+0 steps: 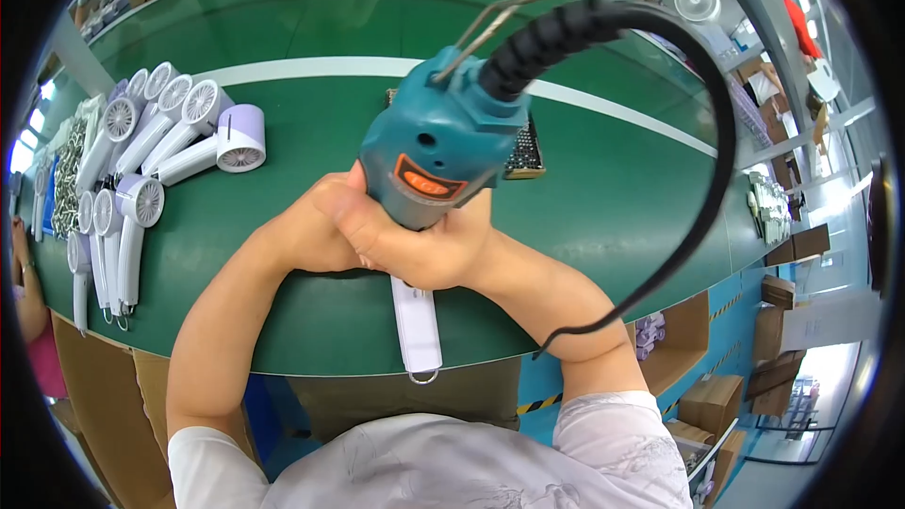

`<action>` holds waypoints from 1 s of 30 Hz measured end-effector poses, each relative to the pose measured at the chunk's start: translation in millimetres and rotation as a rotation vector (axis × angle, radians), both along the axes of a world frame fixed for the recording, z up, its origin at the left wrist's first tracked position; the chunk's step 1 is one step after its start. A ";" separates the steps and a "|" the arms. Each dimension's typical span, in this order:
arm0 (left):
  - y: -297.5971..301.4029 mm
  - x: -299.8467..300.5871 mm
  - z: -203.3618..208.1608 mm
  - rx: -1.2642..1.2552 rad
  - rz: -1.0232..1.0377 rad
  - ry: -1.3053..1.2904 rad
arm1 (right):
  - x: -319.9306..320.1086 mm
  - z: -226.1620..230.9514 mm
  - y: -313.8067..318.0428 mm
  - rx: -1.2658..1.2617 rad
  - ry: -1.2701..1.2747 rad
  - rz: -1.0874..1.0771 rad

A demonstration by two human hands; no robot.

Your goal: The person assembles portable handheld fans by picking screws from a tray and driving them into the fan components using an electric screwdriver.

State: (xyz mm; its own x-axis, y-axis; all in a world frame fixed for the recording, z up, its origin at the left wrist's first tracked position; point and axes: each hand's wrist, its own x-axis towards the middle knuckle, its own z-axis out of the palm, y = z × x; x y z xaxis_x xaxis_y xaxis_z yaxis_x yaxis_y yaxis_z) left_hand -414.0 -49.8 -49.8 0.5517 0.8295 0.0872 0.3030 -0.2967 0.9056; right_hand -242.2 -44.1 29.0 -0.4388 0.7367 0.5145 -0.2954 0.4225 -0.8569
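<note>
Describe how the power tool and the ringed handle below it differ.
Colour: the power tool is mostly teal; the ringed handle is white.
Shape: the power tool is bulky and rounded; the ringed handle slim and straight.
Cord: the power tool has a black cord; the ringed handle shows none.
Both carry metal: a wire hanger and a small ring.

From my remote seat I see pale grey-white fabric shirt [405, 462], short-sleeved, softly creased across front. Plain white left sleeve [215, 467]; whitish right sleeve [617, 438] carries faint grey line print. Both sleeves end near elbows; left forearm [224, 320] and right forearm [561, 287] bare. Darker grey marks low on shirt, too indistinct for me to make out. Left hand [319, 224], right hand [424, 256] bare, ungloved.
</note>
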 end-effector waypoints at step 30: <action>-0.3 20.9 27.8 0.000 0.012 0.009 | 127.5 -22.8 80.9 -0.058 0.301 -0.690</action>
